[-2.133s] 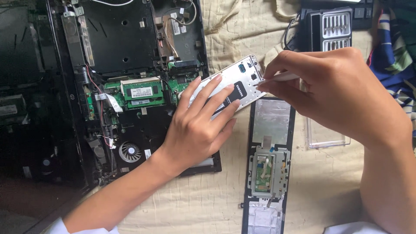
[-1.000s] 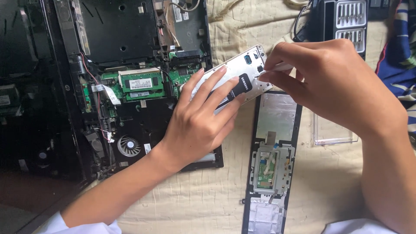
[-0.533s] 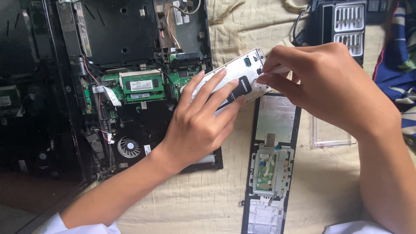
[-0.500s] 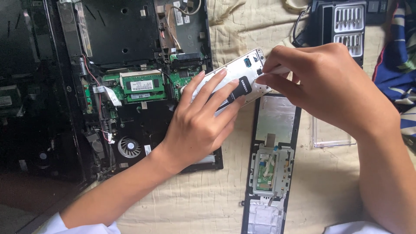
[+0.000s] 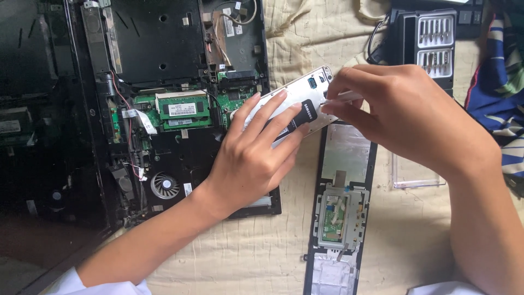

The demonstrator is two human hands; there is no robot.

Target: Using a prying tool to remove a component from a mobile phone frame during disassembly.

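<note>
A silver drive in its metal bracket (image 5: 305, 95) lies tilted over the right edge of an opened black laptop base (image 5: 164, 65). My left hand (image 5: 254, 155) lies flat on the drive, fingers spread, pressing it down. My right hand (image 5: 404, 117) is pinched on a thin white-handled screwdriver (image 5: 341, 99) whose tip meets the drive's right edge. Green memory modules (image 5: 183, 109) and a round fan (image 5: 164, 184) show in the laptop base, left of my left hand.
A black palm-rest panel with a touchpad board (image 5: 338, 210) lies on the cream quilted cloth (image 5: 262, 251) below the drive. A screwdriver bit case (image 5: 431, 38) stands at the top right, its clear lid (image 5: 417, 175) lower down. Striped blue fabric (image 5: 502, 93) is at the right edge.
Both hands and the drive stay in nearly the same place. The view has shifted slightly; my right hand keeps its grip on the screwdriver at the drive's edge.
</note>
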